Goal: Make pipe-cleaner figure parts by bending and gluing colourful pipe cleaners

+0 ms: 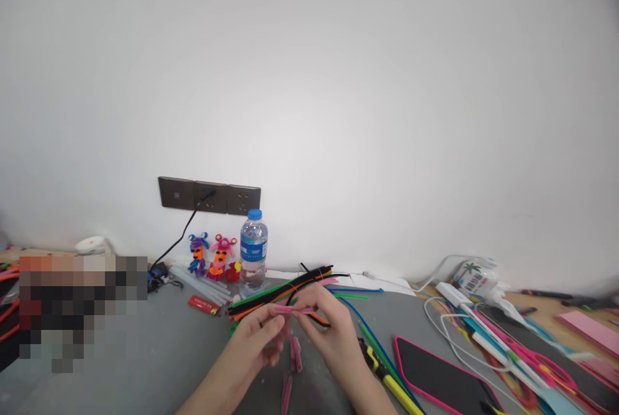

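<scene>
Both hands meet over the grey table. My left hand (256, 344) pinches one end of a thin pink strip (289, 309) between thumb and index finger, its other fingers curled below. The strip's right part is pinched by my right hand (326, 325). Beneath the hands, a folded pink piece (296, 355) lies on the table, with another pink bundle (287, 393) nearer the bottom edge. Just beyond the fingers sits a bundle of black, orange and green pipe cleaners (280, 291), partly hidden by my right hand.
A water bottle (254, 254) stands behind, beside two colourful figures (220, 259) and a red box (203, 305). To the right lie a yellow-black tool (396, 392), a pink-edged phone (442, 376), cables and pink scissors (541, 363). A wall socket panel (209, 196) is behind.
</scene>
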`<action>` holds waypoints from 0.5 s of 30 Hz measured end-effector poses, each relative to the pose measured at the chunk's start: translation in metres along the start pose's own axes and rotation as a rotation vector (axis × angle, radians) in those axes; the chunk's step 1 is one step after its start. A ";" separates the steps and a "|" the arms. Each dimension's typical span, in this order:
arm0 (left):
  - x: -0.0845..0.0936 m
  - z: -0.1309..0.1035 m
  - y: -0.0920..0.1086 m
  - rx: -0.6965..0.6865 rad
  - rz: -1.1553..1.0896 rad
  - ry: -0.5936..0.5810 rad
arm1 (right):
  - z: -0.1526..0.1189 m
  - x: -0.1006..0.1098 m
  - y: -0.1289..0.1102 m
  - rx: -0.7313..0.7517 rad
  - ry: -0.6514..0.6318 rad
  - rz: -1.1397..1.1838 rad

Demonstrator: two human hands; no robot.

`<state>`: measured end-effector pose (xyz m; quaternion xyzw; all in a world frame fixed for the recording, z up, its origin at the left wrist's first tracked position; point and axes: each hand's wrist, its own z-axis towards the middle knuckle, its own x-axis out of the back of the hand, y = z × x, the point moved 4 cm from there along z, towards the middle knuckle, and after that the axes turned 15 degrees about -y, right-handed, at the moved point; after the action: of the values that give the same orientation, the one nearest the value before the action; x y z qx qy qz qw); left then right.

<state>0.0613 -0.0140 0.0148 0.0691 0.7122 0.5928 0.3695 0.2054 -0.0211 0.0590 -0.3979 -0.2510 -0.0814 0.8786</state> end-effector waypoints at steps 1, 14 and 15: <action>0.000 0.000 -0.001 -0.002 -0.085 0.010 | 0.000 -0.002 -0.005 0.050 -0.001 -0.057; 0.005 -0.001 -0.009 -0.010 -0.402 0.184 | -0.009 -0.018 -0.025 0.272 0.057 -0.464; 0.004 -0.001 -0.008 -0.014 -0.394 0.185 | -0.009 -0.019 -0.025 0.274 0.056 -0.467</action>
<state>0.0603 -0.0148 0.0057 -0.1285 0.7387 0.5179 0.4118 0.1838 -0.0452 0.0609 -0.2042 -0.3201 -0.2581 0.8884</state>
